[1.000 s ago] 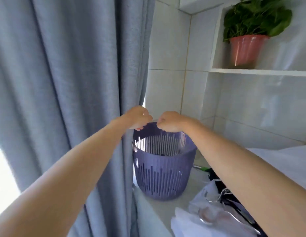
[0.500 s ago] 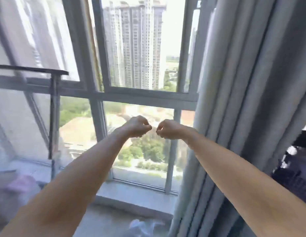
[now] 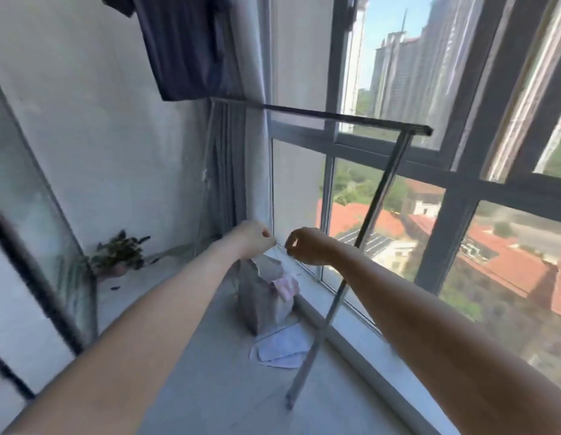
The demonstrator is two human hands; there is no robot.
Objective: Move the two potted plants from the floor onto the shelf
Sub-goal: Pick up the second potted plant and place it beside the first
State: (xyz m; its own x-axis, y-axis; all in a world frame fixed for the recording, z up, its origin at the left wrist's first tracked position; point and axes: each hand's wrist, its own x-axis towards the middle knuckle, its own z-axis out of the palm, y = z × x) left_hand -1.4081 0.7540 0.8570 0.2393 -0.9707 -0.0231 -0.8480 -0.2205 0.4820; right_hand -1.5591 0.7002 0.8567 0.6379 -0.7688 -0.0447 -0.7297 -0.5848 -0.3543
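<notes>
A potted plant [image 3: 117,255] with dark green leaves and a pinkish pot stands on the floor in the far left corner of the balcony, blurred. My left hand [image 3: 252,238] and my right hand [image 3: 307,244] are stretched out in front of me at mid-height, close together. Both are loosely fisted and hold nothing. They hang well to the right of the plant, above a grey bag. The shelf is out of view.
A grey bag [image 3: 263,302] with pink cloth in it sits on the floor by the window, papers [image 3: 280,348] beside it. A metal drying rack [image 3: 360,221] crosses in front of the window. Dark clothing [image 3: 181,45] hangs above. A glass door [image 3: 31,215] is at left.
My view has swung left, from the shelf with a potted plant and a purple basket, past the curtain and window, to the balcony corner. My hands keep their fisted pose.
</notes>
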